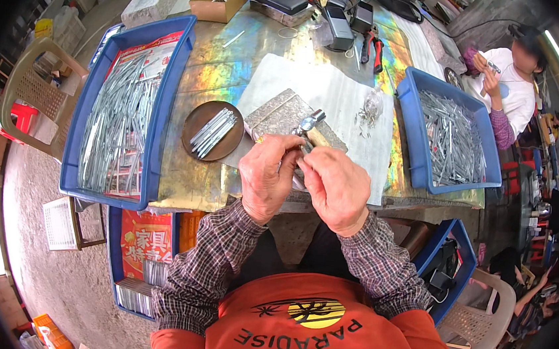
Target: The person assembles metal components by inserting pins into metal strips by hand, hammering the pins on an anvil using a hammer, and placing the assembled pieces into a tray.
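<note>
My left hand (266,177) and my right hand (336,189) meet over the table, fingertips pinched together around a small metal piece (306,147). Fingers cover most of it, so its exact kind is hidden. Just beyond lies a hammer (312,120) with a shiny metal head and a wooden handle, resting on a grey stone block (275,112). Under the block is a white sheet (278,75). Left of my hands, a round brown dish (195,115) carries a bunch of thin metal rods (214,133).
Blue trays full of metal rods flank me: a left tray (185,46) and a right tray (409,86). Small pins in a plastic bag (373,106), red-handled pliers (373,50) and a cardboard box (218,3) lie farther back. A co-worker (516,95) sits at the far right.
</note>
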The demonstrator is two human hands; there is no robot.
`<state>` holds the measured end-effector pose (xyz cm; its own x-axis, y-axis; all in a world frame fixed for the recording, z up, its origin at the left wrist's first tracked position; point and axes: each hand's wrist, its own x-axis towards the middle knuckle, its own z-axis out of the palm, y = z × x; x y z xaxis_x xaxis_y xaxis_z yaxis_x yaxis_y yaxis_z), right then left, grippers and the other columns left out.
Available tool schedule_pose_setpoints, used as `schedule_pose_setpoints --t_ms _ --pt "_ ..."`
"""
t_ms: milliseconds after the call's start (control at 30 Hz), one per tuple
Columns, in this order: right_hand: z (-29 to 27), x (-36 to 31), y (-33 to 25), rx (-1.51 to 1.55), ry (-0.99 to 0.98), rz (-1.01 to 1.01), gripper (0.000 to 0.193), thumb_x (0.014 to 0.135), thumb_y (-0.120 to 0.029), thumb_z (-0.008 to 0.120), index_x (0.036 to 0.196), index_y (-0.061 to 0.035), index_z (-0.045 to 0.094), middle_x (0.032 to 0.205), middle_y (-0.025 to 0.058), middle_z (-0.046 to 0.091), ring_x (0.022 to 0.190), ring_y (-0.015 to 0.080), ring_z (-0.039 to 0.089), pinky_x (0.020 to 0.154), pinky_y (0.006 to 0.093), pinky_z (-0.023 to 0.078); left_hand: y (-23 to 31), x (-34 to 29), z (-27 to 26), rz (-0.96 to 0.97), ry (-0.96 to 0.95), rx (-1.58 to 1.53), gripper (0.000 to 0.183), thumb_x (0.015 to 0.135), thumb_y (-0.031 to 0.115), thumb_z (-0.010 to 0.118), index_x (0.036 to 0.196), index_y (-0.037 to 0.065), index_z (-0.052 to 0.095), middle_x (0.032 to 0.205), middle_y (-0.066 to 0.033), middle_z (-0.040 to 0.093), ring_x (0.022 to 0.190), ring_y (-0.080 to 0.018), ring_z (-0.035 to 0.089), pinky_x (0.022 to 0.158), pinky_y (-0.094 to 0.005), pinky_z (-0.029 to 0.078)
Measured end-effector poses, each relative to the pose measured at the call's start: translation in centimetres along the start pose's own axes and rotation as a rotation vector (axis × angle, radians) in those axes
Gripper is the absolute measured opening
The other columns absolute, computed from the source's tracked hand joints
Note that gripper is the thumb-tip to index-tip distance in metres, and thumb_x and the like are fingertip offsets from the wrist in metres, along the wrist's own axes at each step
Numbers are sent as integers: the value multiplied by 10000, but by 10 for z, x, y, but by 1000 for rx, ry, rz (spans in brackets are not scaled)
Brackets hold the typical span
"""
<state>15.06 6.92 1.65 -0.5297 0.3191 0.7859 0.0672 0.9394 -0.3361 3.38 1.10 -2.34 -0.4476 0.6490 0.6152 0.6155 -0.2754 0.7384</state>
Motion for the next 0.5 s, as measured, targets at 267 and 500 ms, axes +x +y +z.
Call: schedule_pose_setpoints --t_ms 267,500 --pt "6 -24 -2 -24 50 -86 201 724 77 649 914 76 582 883 179 613 687 255 630 530 311 514 0 -3 0 -60 2 14 204 762 -62 638 949 18 628 803 -102 652 709 -205 644 657 -281 499" --pt "4 -29 -1 -30 35 -61 250 697 67 684 931 66 598 912 187 627 727 294 648 577 327 534 1 -3 1 -71 9 -4 179 778 -49 639 950 -2 631 796 -111 649 705 -190 640 652 -274 491"
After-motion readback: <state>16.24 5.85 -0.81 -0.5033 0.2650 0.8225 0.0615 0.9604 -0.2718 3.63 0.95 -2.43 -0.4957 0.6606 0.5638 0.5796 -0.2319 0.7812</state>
